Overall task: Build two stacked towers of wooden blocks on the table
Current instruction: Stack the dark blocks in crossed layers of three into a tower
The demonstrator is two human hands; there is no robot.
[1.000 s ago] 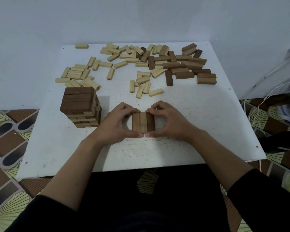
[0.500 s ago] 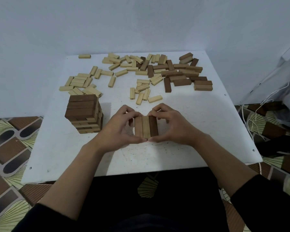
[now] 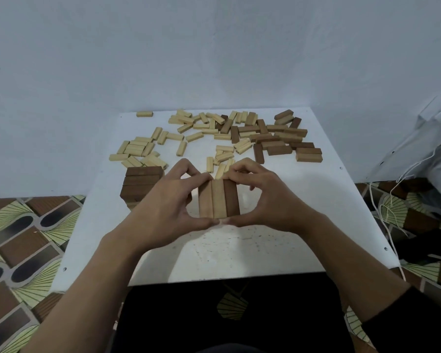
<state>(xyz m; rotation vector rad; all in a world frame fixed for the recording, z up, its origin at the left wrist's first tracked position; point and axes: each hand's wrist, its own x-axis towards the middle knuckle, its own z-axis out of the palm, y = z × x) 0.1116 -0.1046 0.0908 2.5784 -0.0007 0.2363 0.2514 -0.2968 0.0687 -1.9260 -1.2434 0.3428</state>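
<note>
While between two hands (image 3: 163,210) (image 3: 273,200), three blocks (image 3: 218,198)

Three-block row (image 3: 218,198) beside tower (image 3: 142,183)

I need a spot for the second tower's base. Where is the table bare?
Bare white table runs along the near edge, before the left hand and right hand gripping the row of three wooden blocks, and from the right hand to the right edge. Loose pale and brown blocks crowd the far half; the brown block tower stands left.
</note>
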